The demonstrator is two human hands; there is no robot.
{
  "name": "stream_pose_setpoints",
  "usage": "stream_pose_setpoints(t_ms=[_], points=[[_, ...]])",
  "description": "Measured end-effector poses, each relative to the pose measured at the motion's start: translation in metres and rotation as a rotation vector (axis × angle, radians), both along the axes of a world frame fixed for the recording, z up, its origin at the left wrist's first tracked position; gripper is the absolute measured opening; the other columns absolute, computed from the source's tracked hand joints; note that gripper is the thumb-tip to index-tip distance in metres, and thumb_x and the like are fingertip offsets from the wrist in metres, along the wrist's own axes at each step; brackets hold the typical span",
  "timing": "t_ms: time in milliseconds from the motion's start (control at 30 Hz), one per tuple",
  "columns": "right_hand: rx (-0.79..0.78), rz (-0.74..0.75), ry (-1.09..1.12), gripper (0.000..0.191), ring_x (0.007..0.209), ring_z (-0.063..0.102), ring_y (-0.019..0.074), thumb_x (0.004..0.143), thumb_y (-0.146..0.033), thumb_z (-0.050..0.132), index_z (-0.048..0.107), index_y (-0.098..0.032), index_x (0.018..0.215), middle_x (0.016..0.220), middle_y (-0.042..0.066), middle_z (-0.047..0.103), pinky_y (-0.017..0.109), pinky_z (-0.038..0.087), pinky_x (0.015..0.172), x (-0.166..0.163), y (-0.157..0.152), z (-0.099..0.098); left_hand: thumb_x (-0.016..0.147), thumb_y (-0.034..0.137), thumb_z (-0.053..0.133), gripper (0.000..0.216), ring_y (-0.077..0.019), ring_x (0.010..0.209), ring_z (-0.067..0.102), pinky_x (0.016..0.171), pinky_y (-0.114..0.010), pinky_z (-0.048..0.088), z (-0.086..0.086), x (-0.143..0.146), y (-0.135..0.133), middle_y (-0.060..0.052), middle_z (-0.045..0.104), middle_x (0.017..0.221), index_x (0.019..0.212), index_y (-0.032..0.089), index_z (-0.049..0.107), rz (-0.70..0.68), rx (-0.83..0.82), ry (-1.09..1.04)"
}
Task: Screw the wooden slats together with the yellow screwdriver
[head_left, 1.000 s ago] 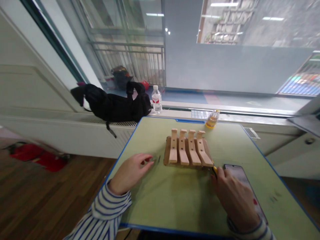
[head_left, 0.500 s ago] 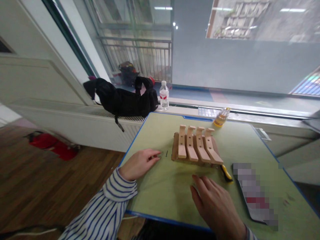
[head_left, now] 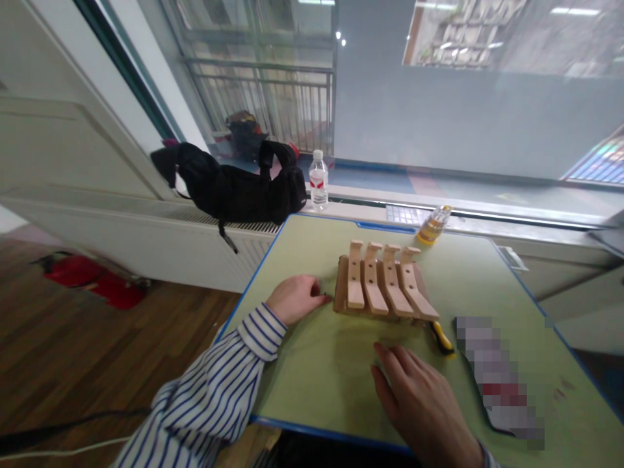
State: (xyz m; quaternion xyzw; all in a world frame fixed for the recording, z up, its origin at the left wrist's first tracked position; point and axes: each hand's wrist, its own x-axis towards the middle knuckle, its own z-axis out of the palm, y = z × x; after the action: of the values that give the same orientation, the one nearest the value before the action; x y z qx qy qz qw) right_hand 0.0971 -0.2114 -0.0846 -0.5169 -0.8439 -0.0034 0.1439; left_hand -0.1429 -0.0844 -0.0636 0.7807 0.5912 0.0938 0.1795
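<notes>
Left hand (head_left: 295, 299), one: shifted rightward since the preceding frame, when a small dark pin (head_left: 329, 296) lay uncovered beside it; now at that pin, near the left edge of the board. Thumb and forefinger narrow, a dark trace at their tips; whether the pin is gripped cannot be told. Cuff: white cloth, dark blue stripes.

Right hand (head_left: 424, 396), one: same place as in the preceding frame, low over the near side of the bench (head_left: 302, 383); fingers loosely curved, thumb apart, holding nothing visible.

Wooden hooks (head_left: 396, 296), four: pale, smooth, bent at both ends, two round holes visible in each; side by side on the board, at mid-bench between and beyond the hands.

Board (head_left: 342, 283), one: brown, flat, roughly rectangular; beneath the hooks.

Tool (head_left: 442, 339), one: yellow-and-black handle, just beside the board's near right corner; unmoved since the preceding frame.

Phone (head_left: 497, 377), one: flat slab, face pixelated, right of the right hand.

Bottles, two: a clear one (head_left: 318, 182), white cap, red label, upright beyond the bench; a small one (head_left: 433, 227), amber contents, yellow ends, tilted, at the far edge.

Bag (head_left: 244, 192), one: black, soft, left of the clear bottle.
</notes>
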Motion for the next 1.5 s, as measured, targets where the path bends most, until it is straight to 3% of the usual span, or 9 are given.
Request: stream_pose_setpoints(t_ms=[367, 533, 700, 1033, 1133, 1267, 1500], points=[[0.007, 0.005, 0.022, 0.029, 0.085, 0.062, 0.0173, 0.086, -0.021, 0.044, 0.052, -0.017, 0.114, 0.094, 0.007, 0.064, 0.029, 0.048, 0.073, 0.003, 0.000, -0.003, 0.075, 0.034, 0.051, 0.026, -0.0153, 0.062, 0.058, 0.056, -0.024, 0.037, 0.006, -0.003, 0.011, -0.005, 0.066, 0.067, 0.068, 0.016, 0.068, -0.052, -0.167, -0.087], [0.013, 0.000, 0.039, 0.028, 0.085, 0.062, 0.0180, 0.086, -0.021, 0.044, 0.053, -0.016, 0.112, 0.094, 0.009, 0.064, 0.029, 0.047, 0.074, 0.004, 0.001, -0.001, 0.073, 0.035, 0.051, 0.026, -0.0133, 0.060, 0.053, 0.057, -0.022, 0.037, 0.014, -0.008, 0.010, -0.001, 0.062, 0.063, 0.066, 0.014, 0.065, -0.035, -0.216, -0.268], [0.026, -0.002, 0.080, 0.026, 0.081, 0.062, 0.0181, 0.085, -0.021, 0.046, 0.054, -0.017, 0.110, 0.092, 0.008, 0.064, 0.031, 0.048, 0.072, 0.004, 0.002, 0.004, 0.077, 0.044, 0.051, 0.034, -0.0085, 0.050, 0.041, 0.047, -0.020, 0.031, 0.030, -0.007, 0.000, 0.003, 0.049, 0.055, 0.071, 0.012, 0.062, 0.018, -0.287, -0.522], [0.149, -0.003, 0.385, 0.021, 0.082, 0.061, 0.0143, 0.085, -0.020, 0.050, 0.054, -0.019, 0.106, 0.094, 0.005, 0.064, 0.028, 0.048, 0.074, 0.002, 0.008, 0.040, 0.077, 0.038, 0.058, 0.028, -0.0059, 0.047, 0.033, 0.046, -0.020, 0.027, 0.062, 0.041, -0.034, 0.005, 0.042, 0.050, 0.075, 0.010, 0.064, 0.067, -0.445, -1.030], [0.276, -0.034, 0.493, 0.024, 0.079, 0.060, 0.0133, 0.082, -0.020, 0.055, 0.054, -0.019, 0.106, 0.091, 0.005, 0.064, 0.026, 0.049, 0.071, 0.001, 0.011, 0.055, 0.079, 0.036, 0.059, 0.026, -0.0056, 0.047, 0.031, 0.046, -0.019, 0.026, 0.075, 0.063, -0.047, 0.005, 0.041, 0.049, 0.076, 0.011, 0.067, 0.037, -0.447, -1.060], [0.422, -0.064, 0.571, 0.028, 0.073, 0.060, 0.0108, 0.078, -0.016, 0.060, 0.052, -0.018, 0.106, 0.084, 0.002, 0.064, 0.023, 0.050, 0.067, 0.000, 0.012, 0.068, 0.079, 0.029, 0.061, 0.020, -0.0080, 0.064, 0.047, 0.063, -0.020, 0.038, 0.085, 0.088, -0.060, 0.001, 0.056, 0.067, 0.073, 0.012, 0.068, -0.062, -0.388, -1.111], [0.524, -0.091, 0.566, 0.029, 0.074, 0.062, 0.0100, 0.077, -0.012, 0.062, 0.054, -0.018, 0.104, 0.087, 0.002, 0.067, 0.021, 0.049, 0.070, 0.007, 0.011, 0.067, 0.079, 0.030, 0.060, 0.022, -0.0081, 0.061, 0.048, 0.059, -0.019, 0.038, 0.085, 0.104, -0.065, 0.000, 0.058, 0.063, 0.073, 0.012, 0.070, -0.073, -0.345, -1.039]])
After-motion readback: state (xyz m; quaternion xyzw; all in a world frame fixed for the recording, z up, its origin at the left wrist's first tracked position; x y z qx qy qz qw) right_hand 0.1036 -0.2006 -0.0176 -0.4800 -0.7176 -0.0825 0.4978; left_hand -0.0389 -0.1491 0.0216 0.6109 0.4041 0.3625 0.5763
